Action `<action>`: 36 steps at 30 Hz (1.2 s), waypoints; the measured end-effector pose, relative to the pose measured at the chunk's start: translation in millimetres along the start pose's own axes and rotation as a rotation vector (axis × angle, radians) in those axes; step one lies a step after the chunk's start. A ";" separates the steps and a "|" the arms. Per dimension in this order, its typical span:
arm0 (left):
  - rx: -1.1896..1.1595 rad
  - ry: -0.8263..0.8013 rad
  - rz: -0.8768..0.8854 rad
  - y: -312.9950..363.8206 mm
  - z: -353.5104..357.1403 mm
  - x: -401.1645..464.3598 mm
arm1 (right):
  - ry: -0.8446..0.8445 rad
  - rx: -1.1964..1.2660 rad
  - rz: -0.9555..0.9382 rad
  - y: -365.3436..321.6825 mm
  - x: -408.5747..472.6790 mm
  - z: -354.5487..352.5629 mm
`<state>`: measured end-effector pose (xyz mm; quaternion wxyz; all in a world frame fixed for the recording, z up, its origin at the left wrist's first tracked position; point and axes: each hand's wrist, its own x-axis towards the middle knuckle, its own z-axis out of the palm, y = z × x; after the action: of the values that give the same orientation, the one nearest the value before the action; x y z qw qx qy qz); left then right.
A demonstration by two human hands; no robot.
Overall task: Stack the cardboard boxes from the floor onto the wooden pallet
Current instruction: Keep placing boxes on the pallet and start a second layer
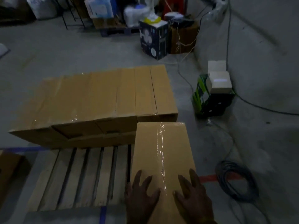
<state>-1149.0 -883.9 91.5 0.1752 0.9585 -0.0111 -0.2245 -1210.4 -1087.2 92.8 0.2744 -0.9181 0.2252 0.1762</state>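
1. The left hand point(140, 193) and right hand point(192, 196) lie flat, fingers spread, grip apart, on the near cardboard box point(161, 152).
2. That box sits at the right end of the wooden pallet point(77, 178); its near end is cut off by the frame's bottom edge.
3. A row of boxes point(97, 101) covers the pallet's far side, hiding the slats beneath.
4. Dim light blurs the coiled cable point(237, 180) on the floor.

The far part of the wooden pallet point(77, 178) is blocked by a row of cardboard boxes point(97, 101). Bare slats are left open on its near left, while its near right edge is taken by a taped box point(161, 151). What seems a coiled cable point(237, 180) is seen right of the pallet.
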 end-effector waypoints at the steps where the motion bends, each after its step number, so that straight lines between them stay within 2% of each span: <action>1: 0.006 0.006 -0.004 -5.8 23.3 15.0 | -0.010 -0.002 0.005 11.3 16.0 17.4; 8: 0.022 0.123 -0.005 -51.7 164.5 88.0 | 0.031 -0.019 -0.061 78.2 105.7 126.0; 13: 0.016 0.212 0.040 -66.0 213.1 118.3 | 0.047 -0.026 -0.093 102.4 142.2 163.8; 16: 0.014 0.238 0.061 -71.2 225.1 130.9 | 0.032 -0.023 -0.089 109.3 153.6 177.4; 24: 0.000 0.300 0.076 -76.5 235.8 151.1 | 0.145 0.008 -0.153 117.6 175.7 200.3; 28: -0.004 0.346 0.097 -90.7 248.6 149.9 | 0.119 0.002 -0.141 122.8 174.2 219.2; 34: 0.002 0.339 0.092 -106.6 252.3 163.2 | 0.161 0.013 -0.171 120.1 187.4 239.5; 36: 0.022 0.293 0.069 -105.1 252.6 171.1 | 0.181 0.003 -0.182 122.1 195.1 241.9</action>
<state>-1111.0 -886.0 -228.9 0.1719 0.9819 -0.0209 -0.0761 -1157.9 -1099.4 -236.7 0.2694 -0.9464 0.1650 0.0667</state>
